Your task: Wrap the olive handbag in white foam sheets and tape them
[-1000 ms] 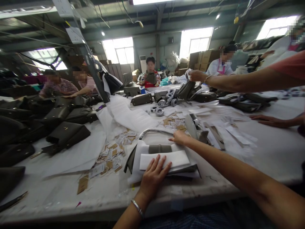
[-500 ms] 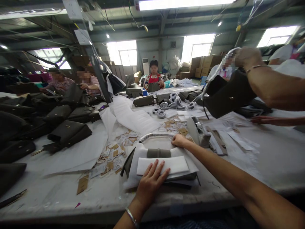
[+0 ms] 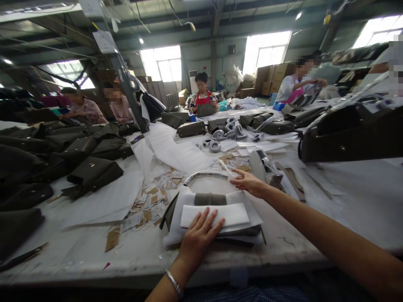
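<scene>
Both hands open: left hand (image 3: 197,235) flat on white sheet (image 3: 226,214) over olive handbag (image 3: 210,199); right hand (image 3: 248,183) at two o'clock, beside wrapped handle (image 3: 203,176). Body half covered.

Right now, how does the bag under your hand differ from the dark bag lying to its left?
The wrapped bag is mostly covered in white paper; the bare bag shows its dark surface uncovered. The left hand presses flat on the wrapped bag; no hand touches the bare bag. Both lie on the table.

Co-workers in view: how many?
4 co-workers clear: two far left, one at the far end, one right. A fifth, right edge, is mostly cut off. Others may be hidden.
</scene>
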Motion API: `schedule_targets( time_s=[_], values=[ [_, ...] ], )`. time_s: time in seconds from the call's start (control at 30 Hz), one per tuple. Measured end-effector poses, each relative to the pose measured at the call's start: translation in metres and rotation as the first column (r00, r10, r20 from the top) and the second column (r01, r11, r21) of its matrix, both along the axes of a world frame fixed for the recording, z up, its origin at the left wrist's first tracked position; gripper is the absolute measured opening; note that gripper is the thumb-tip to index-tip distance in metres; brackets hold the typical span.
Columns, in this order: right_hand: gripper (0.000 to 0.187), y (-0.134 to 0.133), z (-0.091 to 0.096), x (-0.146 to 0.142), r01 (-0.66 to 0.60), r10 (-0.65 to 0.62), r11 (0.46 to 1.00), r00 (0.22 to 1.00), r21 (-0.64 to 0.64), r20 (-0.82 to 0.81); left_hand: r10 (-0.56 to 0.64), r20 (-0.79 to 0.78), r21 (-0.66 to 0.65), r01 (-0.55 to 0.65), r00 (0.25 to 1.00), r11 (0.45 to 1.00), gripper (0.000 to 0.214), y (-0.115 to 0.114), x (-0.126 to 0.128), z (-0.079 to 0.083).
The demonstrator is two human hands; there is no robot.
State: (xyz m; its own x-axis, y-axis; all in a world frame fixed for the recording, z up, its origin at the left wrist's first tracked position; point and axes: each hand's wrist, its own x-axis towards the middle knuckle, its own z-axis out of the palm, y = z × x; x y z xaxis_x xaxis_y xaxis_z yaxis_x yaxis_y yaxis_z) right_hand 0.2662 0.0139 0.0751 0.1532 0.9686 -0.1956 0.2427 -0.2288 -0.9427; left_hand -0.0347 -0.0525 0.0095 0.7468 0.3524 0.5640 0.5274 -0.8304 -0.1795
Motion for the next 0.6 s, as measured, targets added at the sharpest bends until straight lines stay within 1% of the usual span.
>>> schedule_targets(
  time_s=[0.07,0.1,0.17,0.23,0.3,0.33,0.4,0.43,0.5,0.57,0.6],
  values=[
    [0.082,-0.016,0.005,-0.001,-0.028,0.031,0.999,0.997,0.045,-0.076,0.002,-0.002,-0.011,-0.002,1.000,1.000,0.047,0.000,0.000,0.000],
    [0.082,-0.025,0.007,-0.002,-0.049,0.057,0.996,0.993,0.074,-0.106,0.005,-0.004,-0.018,-0.005,1.000,1.000,0.047,0.001,0.000,0.001],
    [0.074,-0.042,0.010,-0.005,-0.081,0.097,0.987,0.989,0.140,-0.112,0.009,-0.010,-0.031,-0.010,1.000,0.999,0.048,0.001,0.000,0.002],
    [0.053,-0.059,0.014,-0.010,-0.104,0.109,0.972,0.994,0.209,-0.011,0.014,-0.024,-0.047,-0.015,1.000,0.999,0.048,0.001,0.001,0.003],
    [0.034,-0.076,0.018,-0.017,-0.138,0.096,0.953,0.982,0.271,0.165,0.021,-0.044,-0.069,-0.024,0.999,0.997,0.048,0.001,0.001,0.004],
    [0.029,-0.084,0.019,-0.020,-0.180,0.105,0.936,0.962,0.301,0.250,0.027,-0.052,-0.082,-0.032,0.998,0.996,0.048,0.001,0.002,0.005],
    [0.026,-0.100,0.017,-0.026,-0.305,0.154,0.887,0.904,0.348,0.399,0.038,-0.063,-0.110,-0.045,0.997,0.993,0.048,0.001,0.002,0.005],
    [0.030,-0.107,0.014,-0.029,-0.378,0.185,0.850,0.866,0.367,0.465,0.041,-0.065,-0.120,-0.048,0.997,0.992,0.047,0.001,0.002,0.005],
    [0.047,-0.119,0.004,-0.033,-0.532,0.236,0.753,0.768,0.388,0.596,0.045,-0.063,-0.134,-0.053,0.997,0.990,0.047,0.001,0.003,0.004],
    [0.062,-0.129,-0.010,-0.035,-0.635,0.223,0.665,0.671,0.393,0.707,0.047,-0.060,-0.139,-0.055,0.997,0.989,0.047,0.001,0.003,0.004],
    [0.064,-0.133,-0.017,-0.036,-0.664,0.198,0.633,0.636,0.398,0.746,0.051,-0.059,-0.143,-0.059,0.997,0.988,0.047,0.000,0.003,0.005]
  ],
)
